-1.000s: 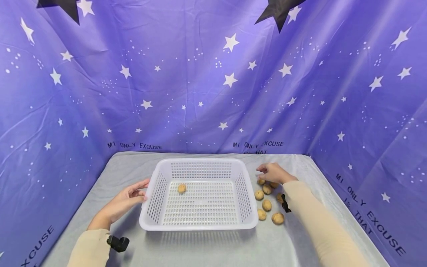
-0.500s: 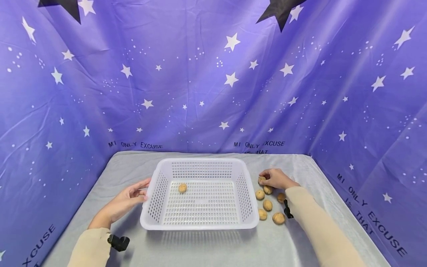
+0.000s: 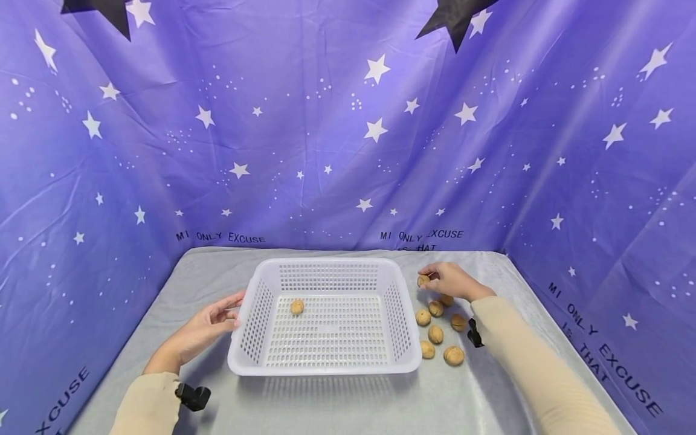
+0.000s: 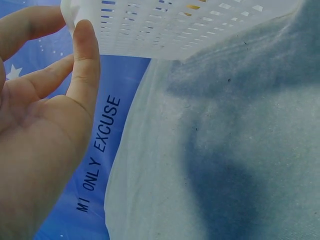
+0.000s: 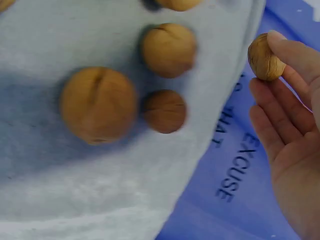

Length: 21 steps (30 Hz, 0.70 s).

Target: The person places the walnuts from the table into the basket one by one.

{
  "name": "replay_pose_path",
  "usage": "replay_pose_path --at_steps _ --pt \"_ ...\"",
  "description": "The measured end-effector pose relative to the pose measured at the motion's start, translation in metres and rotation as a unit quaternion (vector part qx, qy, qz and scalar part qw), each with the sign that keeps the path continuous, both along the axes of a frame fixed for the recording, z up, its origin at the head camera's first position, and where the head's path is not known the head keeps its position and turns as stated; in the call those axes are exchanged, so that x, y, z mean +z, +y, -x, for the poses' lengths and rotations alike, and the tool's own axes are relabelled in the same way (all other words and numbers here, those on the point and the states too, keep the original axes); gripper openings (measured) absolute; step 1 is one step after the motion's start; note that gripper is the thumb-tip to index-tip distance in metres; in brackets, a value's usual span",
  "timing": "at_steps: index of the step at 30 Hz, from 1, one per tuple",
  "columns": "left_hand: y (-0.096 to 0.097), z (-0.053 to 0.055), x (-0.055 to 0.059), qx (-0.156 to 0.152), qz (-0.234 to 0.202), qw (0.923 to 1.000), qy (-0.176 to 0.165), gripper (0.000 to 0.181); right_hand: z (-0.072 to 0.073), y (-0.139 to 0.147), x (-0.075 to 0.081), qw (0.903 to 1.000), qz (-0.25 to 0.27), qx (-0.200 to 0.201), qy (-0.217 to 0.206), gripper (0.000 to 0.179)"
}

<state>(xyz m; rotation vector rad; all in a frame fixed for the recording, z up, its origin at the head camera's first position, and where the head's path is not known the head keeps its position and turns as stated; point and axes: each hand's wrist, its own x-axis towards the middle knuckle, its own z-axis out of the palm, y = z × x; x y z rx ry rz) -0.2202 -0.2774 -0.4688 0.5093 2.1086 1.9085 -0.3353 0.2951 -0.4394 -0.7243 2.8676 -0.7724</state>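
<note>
A white perforated plastic basket [image 3: 328,370] sits mid-table with one walnut [image 3: 296,307] inside. At its left side my left hand [image 3: 198,329] holds the rim, thumb and fingers spread along it; the left wrist view shows the thumb [image 4: 85,60] against the rim. Beyond the basket's right side, my right hand [image 3: 454,280] pinches a walnut [image 5: 265,57] between thumb and fingers, raised off the cloth. Beneath and nearer lie several loose walnuts [image 3: 435,334] to the right of the basket.
Grey cloth [image 3: 304,405] covers the table. A purple-blue curtain [image 3: 304,139] with stars and lettering encloses the back and both sides. Black wrist cameras [image 3: 193,396] are worn on both arms.
My right hand reached down to a walnut, took hold of it and lifted it away from the others. The left hand stays at the basket's rim.
</note>
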Motion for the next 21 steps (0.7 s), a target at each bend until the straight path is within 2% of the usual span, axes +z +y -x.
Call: replay_pose_path --at_steps 11,21 --pt "-0.003 0.000 -0.003 0.002 0.008 0.9999 0.007 0.070 0.002 -0.030 0.038 0.9981 0.014 0.025 0.055 0.040" --pt "-0.002 0.002 -0.003 0.000 0.004 1.0000 0.005 0.070 0.000 -0.085 0.059 0.9940 0.010 0.084 0.069 0.041"
